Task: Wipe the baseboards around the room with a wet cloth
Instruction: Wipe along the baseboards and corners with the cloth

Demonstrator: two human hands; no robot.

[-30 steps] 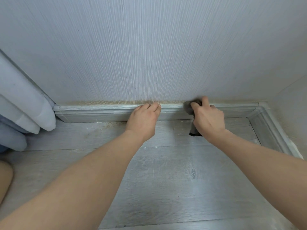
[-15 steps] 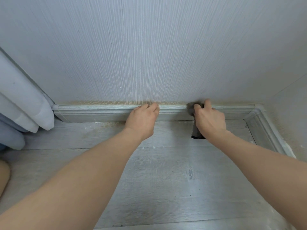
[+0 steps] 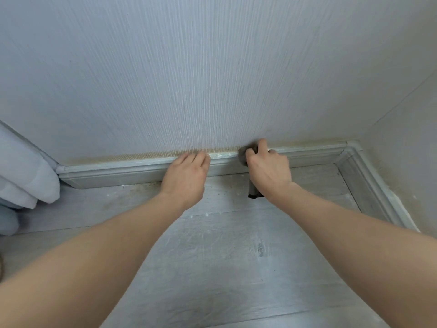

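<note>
Baseboard [image 3: 132,170] touched by left hand [image 3: 185,177]; right hand [image 3: 268,171] grips cloth [image 3: 253,191].

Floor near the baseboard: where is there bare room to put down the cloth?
Bare floor lies between the two forearms, and also between the right hand and the corner baseboard. It is crowded at the baseboard top, where the left hand rests and the cloth is held. The curtain fills the left edge.
</note>
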